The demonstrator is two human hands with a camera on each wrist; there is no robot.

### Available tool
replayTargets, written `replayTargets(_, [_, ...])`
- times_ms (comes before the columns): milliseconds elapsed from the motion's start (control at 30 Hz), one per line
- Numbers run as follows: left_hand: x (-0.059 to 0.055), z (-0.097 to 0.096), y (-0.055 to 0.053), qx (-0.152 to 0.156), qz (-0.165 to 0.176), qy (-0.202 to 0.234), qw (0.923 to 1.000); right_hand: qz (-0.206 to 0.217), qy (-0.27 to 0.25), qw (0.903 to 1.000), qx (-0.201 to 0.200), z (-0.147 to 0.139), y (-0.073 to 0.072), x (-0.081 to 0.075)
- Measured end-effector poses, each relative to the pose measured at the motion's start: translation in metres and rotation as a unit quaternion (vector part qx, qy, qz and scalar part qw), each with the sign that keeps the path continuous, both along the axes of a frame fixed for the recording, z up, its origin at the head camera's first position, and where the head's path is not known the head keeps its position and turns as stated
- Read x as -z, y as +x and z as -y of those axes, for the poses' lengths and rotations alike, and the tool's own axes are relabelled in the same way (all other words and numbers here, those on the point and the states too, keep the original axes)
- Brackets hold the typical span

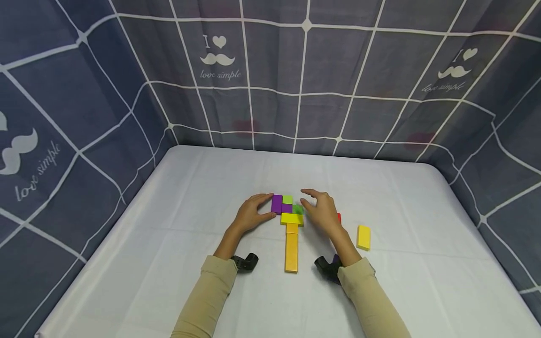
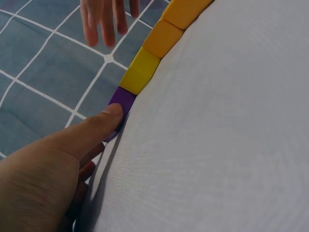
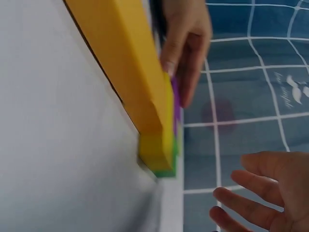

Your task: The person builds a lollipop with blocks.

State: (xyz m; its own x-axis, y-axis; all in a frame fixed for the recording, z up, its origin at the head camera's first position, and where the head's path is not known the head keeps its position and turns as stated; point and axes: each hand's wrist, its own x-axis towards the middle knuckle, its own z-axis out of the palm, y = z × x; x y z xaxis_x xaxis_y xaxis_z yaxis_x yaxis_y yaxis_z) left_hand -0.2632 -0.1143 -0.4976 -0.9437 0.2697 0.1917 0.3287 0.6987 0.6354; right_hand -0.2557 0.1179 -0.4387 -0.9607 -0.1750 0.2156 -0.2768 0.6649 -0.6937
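My left hand (image 1: 250,215) pinches a purple block (image 1: 276,204) between thumb and index finger, at the left end of a flat group of blocks. The thumb lies against the near side of this purple block (image 2: 124,99) in the left wrist view. Next to it are a lime block (image 1: 287,199), a second purple block (image 1: 287,208) and a green block (image 1: 297,209). A yellow block (image 1: 291,219) runs along their near side, with a stem of orange blocks (image 1: 291,251) below. My right hand (image 1: 323,212) hovers with spread fingers just right of the green block, holding nothing.
A loose yellow block (image 1: 363,237) lies right of my right forearm. A red block (image 1: 339,218) shows partly behind the right wrist, and a bit of purple (image 1: 336,258) peeks out near the black right wrist camera (image 1: 328,270). Dark checked curtains (image 1: 270,112) surround the white table (image 1: 203,178).
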Motion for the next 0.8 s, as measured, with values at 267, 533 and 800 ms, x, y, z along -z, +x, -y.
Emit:
replayTargets(267, [0.001,0.000,0.001,0.000,-0.006,-0.004,1.0000,-0.026,0.002,0.9996,0.003,-0.042,0.014,-0.007])
replayTargets(533, [0.000,0.000,0.001,-0.003,-0.004,-0.007,1.0000,-0.004,0.015,0.9998,0.010,-0.077,0.021,0.003])
replayTargets(800, [0.001,-0.001,0.000,-0.003,-0.007,-0.011,0.9999,0.027,0.034,0.9991,-0.003,-0.096,0.024,0.016])
